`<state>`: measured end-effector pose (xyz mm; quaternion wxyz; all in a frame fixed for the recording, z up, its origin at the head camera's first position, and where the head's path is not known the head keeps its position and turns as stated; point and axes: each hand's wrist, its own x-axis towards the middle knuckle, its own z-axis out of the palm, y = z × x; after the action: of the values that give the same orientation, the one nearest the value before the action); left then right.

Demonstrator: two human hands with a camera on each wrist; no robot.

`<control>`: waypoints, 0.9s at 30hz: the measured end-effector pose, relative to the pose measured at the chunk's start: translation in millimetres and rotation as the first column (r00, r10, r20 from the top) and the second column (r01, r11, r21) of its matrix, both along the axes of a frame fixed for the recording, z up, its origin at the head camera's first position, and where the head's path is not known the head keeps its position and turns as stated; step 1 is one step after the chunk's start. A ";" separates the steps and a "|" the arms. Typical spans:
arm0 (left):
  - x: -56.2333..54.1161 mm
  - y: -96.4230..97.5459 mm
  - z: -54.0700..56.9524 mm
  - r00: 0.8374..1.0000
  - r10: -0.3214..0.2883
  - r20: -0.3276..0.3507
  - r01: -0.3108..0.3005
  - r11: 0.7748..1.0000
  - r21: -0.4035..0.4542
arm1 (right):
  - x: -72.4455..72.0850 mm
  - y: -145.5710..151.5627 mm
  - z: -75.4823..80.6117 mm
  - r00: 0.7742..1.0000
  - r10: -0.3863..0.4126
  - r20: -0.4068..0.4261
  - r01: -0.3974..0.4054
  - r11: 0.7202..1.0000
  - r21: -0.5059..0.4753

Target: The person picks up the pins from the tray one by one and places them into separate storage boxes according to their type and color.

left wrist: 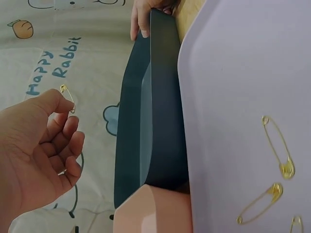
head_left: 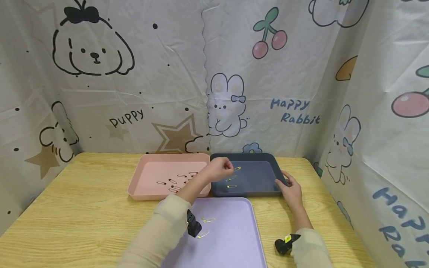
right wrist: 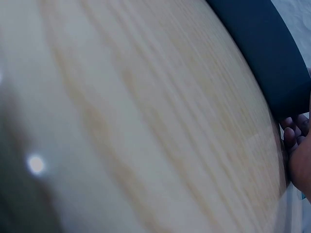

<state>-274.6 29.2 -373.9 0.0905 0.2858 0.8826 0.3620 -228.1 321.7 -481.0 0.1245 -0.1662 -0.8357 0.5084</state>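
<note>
Between thumb and index finger, my left hand point(head_left: 218, 169) pinches a gold safety pin point(left wrist: 68, 99). That hand is above the left part of the dark blue tray point(head_left: 258, 178), where a few gold safety pins point(head_left: 231, 186) lie. My right hand point(head_left: 292, 190) grips the right side wall of this tray, and its fingers are partly hidden in the right wrist view. Nearer to me is a lilac tray point(head_left: 234, 238) with several gold safety pins point(left wrist: 279, 148) on it, partly covered by my left forearm in the head view.
A pink tray point(head_left: 147, 175) with several black safety pins point(head_left: 172, 181) stands left of the dark blue one, touching it. The trays are on a wooden table point(head_left: 83, 216). A printed curtain point(head_left: 174, 74) hangs behind and at both sides.
</note>
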 end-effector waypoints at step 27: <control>-0.1 33.7 -18.4 0.999 0.024 0.046 -0.028 0.997 0.076 | -0.1 -0.6 0.7 1.000 -0.005 -0.013 0.005 1.000 -0.012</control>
<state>-274.7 62.9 -392.2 0.0946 0.2694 0.8695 0.4031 -228.2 321.1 -480.4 0.1302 -0.1656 -0.8313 0.5144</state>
